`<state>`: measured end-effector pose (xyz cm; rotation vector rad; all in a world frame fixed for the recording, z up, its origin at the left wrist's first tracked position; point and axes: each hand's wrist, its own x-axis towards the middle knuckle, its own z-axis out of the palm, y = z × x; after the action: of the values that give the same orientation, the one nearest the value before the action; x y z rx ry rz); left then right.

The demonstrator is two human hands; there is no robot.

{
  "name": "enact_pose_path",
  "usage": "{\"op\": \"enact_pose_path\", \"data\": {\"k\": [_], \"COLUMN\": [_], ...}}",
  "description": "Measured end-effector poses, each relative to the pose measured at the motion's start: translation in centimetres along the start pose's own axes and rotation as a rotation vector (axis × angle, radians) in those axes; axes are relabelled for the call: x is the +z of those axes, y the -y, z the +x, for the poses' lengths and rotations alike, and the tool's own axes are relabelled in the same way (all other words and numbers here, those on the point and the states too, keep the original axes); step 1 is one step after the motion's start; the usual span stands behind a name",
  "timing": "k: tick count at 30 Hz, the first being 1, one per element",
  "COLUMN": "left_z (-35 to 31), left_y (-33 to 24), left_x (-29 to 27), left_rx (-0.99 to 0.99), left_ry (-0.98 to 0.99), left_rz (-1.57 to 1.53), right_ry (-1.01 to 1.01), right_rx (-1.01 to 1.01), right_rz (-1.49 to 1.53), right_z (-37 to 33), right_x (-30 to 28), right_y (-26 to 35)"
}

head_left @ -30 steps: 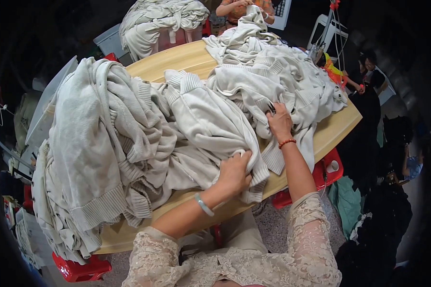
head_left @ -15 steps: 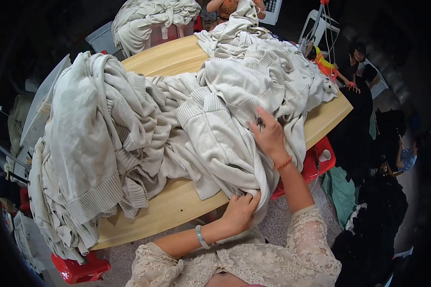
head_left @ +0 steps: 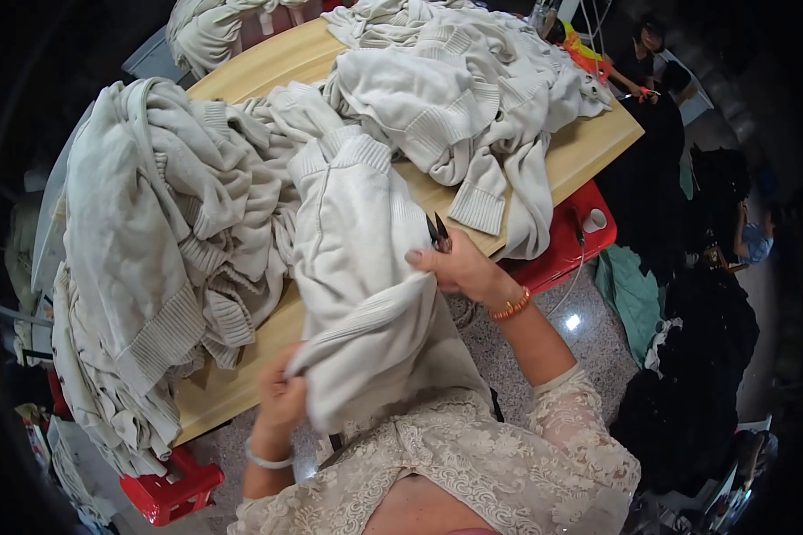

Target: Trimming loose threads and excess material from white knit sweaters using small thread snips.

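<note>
A cream knitted sweater stretches from the table's near edge down over my lap. My left hand is closed on a lower edge of it, slightly blurred. My right hand is closed around small dark thread snips, whose blades stick up past the fingers. The thumb of that hand rests against the sweater's right side. To the left lies a big heap of the same cream knitwear, hanging over the table edge. A second pile of cream sweaters covers the far side.
The pale wooden table stands before me. A red stool with a white cup is at its right, another red stool at lower left. Dark fabric and green cloth lie to the right. A person sits far right.
The sweater has been pulled off the far pile toward my lap. My left hand has moved left with its edge; my right hand has come nearer and lower, and the snips now show clearly.
</note>
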<state>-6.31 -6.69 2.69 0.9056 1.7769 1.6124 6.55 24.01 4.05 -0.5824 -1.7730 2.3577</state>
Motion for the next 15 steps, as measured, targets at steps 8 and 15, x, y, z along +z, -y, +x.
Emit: {"op": "enact_pose_path", "data": {"k": [8,15], "left_z": [-5.5,-4.1], "left_y": [-3.3,2.4], "left_x": [-7.4,-12.9], "left_rx": [-0.026,-0.091], "left_ry": [-0.425,-0.435], "left_rz": [-0.188,-0.274], "right_ry": [0.617,0.349], "right_rx": [-0.01,-0.101], "right_rz": [0.157,0.219], "right_z": [-5.7,-5.5], "right_x": [5.4,5.1], "right_y": [-0.6,2.0]}}
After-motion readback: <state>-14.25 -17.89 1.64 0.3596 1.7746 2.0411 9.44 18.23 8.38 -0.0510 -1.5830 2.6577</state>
